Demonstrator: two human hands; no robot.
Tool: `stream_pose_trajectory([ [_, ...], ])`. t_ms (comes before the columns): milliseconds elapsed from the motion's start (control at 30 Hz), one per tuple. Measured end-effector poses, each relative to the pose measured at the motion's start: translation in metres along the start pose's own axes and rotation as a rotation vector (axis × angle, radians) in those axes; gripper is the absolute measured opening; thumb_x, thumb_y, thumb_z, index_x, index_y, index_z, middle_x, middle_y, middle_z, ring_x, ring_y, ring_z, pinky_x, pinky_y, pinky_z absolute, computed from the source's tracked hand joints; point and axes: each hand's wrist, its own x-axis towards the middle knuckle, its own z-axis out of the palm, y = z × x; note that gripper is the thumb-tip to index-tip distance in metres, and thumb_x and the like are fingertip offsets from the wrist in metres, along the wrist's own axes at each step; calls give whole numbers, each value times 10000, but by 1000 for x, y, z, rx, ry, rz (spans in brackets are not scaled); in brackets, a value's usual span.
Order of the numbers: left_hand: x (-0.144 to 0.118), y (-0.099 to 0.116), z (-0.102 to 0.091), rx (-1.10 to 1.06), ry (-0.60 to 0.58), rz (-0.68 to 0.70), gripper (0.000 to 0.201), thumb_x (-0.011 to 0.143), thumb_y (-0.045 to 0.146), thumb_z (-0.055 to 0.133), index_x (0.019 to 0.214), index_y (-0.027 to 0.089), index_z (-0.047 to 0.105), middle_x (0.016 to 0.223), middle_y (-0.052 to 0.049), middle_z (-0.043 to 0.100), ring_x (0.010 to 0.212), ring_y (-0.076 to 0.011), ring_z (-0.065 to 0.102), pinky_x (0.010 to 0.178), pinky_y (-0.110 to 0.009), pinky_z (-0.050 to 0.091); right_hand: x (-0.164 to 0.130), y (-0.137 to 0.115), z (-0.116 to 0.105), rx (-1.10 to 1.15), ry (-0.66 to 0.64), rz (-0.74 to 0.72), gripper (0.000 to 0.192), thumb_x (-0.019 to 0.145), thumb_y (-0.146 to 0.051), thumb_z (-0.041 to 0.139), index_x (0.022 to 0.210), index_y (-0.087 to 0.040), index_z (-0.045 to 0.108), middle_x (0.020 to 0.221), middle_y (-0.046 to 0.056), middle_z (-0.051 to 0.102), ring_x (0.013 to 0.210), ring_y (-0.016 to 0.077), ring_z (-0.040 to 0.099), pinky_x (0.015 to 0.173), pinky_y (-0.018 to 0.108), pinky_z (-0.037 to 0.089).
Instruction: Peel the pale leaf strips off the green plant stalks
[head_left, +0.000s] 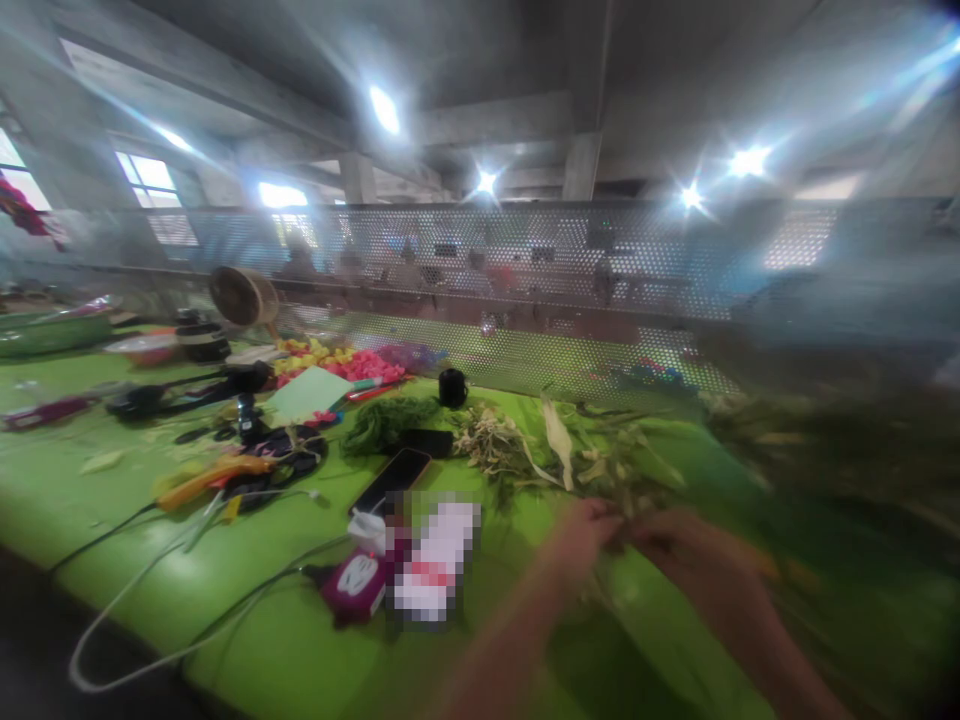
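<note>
Two bare hands meet over dried plant stems on a green bench.

Left hand (581, 530) and right hand (686, 545) pinch the same blurred stems (622, 500), fingers seemingly closed on them, likely steadying both ends. Beyond lie a phone (390, 480), a leaf pile (502, 445) and a perforated screen (525, 300).

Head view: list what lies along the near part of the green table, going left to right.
White cable loop → orange tool → dark red pouch → black phone → left hand → right hand, both at the dried leafy stems → blurred foliage.
</note>
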Motion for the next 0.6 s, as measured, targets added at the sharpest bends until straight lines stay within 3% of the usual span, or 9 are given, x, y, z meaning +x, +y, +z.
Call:
stream_pose_trajectory([
  [167,0,1,0,-23,8,10,247,643,345,708,745,122,672,693,-21,600,637,-111,500,682,-267,392,1,-2,-1,-37,64,7,153,820,-408,639,844,-280,718,817,5,725,720,185,687,693,289,558],
  [367,-5,8,-2,-94,159,-19,395,548,388,825,767,132,618,684,-2,608,639,-115,550,673,-268,453,2,-5,-2,43,56,18,207,834,-448,623,840,-264,718,849,20,739,768,191,701,706,276,560],
  [600,0,4,-2,-95,161,20,351,531,359,827,688,140,601,598,23,585,560,-93,515,598,-243,417,-1,-4,1,-87,20,-45,153,846,-391,621,903,-280,710,865,12,732,733,187,694,698,291,552],
])
